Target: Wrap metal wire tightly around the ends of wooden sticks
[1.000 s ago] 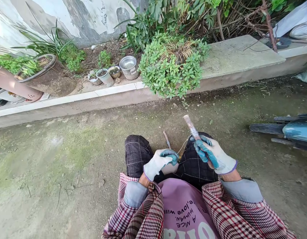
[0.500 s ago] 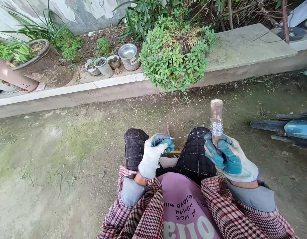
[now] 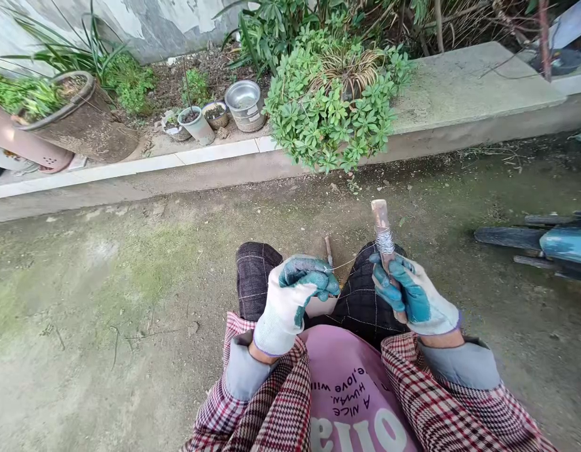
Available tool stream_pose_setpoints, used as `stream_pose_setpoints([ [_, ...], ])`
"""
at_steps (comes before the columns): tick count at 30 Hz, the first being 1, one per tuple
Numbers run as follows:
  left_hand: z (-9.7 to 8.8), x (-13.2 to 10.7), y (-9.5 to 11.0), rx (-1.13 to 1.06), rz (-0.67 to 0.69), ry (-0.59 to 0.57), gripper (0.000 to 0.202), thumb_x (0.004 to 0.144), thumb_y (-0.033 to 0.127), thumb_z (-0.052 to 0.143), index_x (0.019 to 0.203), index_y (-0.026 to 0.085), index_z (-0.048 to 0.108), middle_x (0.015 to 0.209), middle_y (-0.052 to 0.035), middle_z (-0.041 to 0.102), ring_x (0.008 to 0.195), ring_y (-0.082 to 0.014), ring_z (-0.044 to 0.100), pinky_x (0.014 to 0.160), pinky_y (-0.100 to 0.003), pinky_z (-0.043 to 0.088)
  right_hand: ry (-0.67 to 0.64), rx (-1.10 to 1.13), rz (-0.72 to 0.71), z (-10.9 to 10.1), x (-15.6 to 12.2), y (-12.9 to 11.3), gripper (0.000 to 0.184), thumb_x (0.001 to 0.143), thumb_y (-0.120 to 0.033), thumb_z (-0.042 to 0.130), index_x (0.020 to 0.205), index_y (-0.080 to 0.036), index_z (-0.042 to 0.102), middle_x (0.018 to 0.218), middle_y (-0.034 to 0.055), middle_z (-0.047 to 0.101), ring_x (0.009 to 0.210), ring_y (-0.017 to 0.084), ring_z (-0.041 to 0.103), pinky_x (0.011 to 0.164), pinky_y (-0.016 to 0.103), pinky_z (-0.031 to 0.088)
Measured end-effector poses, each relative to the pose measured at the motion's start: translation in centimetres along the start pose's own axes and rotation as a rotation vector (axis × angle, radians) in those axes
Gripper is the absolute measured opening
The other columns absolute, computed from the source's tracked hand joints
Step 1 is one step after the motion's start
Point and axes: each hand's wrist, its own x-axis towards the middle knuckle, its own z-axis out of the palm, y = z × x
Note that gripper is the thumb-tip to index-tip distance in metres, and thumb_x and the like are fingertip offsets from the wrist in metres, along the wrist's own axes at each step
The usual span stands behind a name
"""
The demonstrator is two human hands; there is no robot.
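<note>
I sit with my knees in dark checked trousers. My right hand [image 3: 412, 295], in a white glove with a teal palm, is closed round a short wooden stick [image 3: 380, 220] that stands nearly upright, with a band of thin silver wire [image 3: 385, 241] wound round it just above my fingers. A strand of that wire [image 3: 347, 263] runs left to my left hand [image 3: 294, 295], gloved the same way, which pinches its end between thumb and fingers over my lap. Another thin stick [image 3: 328, 249] pokes up between my knees.
Bare mossy ground lies ahead. A concrete kerb [image 3: 130, 169] edges a planting bed with a leafy bush [image 3: 332, 113], small pots [image 3: 193, 125], a metal bowl [image 3: 244, 103] and a large tilted pot [image 3: 78, 119]. Part of a blue scooter [image 3: 554, 242] sits at the right.
The stick in my right hand swung from leaning left to upright, then dropped and moved left. The wire went taut between my hands and is now shorter as the hands came closer.
</note>
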Motion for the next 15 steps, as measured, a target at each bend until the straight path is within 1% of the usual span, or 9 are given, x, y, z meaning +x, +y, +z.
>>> stream_pose_setpoints([
  [5, 0.23, -0.28, 0.33, 0.002, -0.001, -0.008, 0.017, 0.077, 0.028, 0.092, 0.085, 0.018, 0.080, 0.073, -0.0024, 0.078, 0.062, -0.0145, 0.070, 0.065, -0.026, 0.059, 0.007, 0.003, -0.012, -0.14, 0.07, 0.14, 0.032, 0.083, -0.045, 0.089, 0.096, -0.019, 0.075, 0.057, -0.0075, 0.043, 0.042, 0.005, 0.030, 0.033, 0.017, 0.024],
  [10, -0.19, -0.44, 0.26, 0.053, 0.011, -0.033, 0.014, 0.080, 0.027, 0.090, 0.090, 0.019, 0.084, 0.079, -0.0033, 0.080, 0.065, -0.0141, 0.071, 0.065, -0.024, 0.058, -0.011, 0.007, -0.024, -0.14, 0.11, 0.13, 0.031, 0.082, -0.044, 0.090, 0.092, -0.018, 0.074, 0.058, -0.0071, 0.044, 0.042, 0.005, 0.032, 0.032, 0.017, 0.025],
  [13, -0.37, -0.58, 0.19, 0.089, 0.026, -0.034, 0.012, 0.081, 0.027, 0.090, 0.090, 0.020, 0.085, 0.083, -0.0028, 0.081, 0.069, -0.0134, 0.072, 0.066, -0.022, 0.058, -0.002, -0.002, -0.030, -0.07, 0.22, 0.29, 0.032, 0.080, -0.043, 0.092, 0.093, -0.018, 0.075, 0.059, -0.0073, 0.045, 0.042, 0.005, 0.033, 0.032, 0.017, 0.026],
  [15, -0.38, -0.70, 0.20, 0.111, 0.033, -0.031, 0.011, 0.081, 0.027, 0.090, 0.089, 0.020, 0.086, 0.085, -0.0028, 0.080, 0.067, -0.0126, 0.070, 0.066, -0.022, 0.058, -0.013, -0.006, -0.034, 0.00, 0.22, 0.37, 0.032, 0.081, -0.042, 0.091, 0.094, -0.018, 0.075, 0.059, -0.0073, 0.045, 0.041, 0.005, 0.033, 0.032, 0.017, 0.025],
])
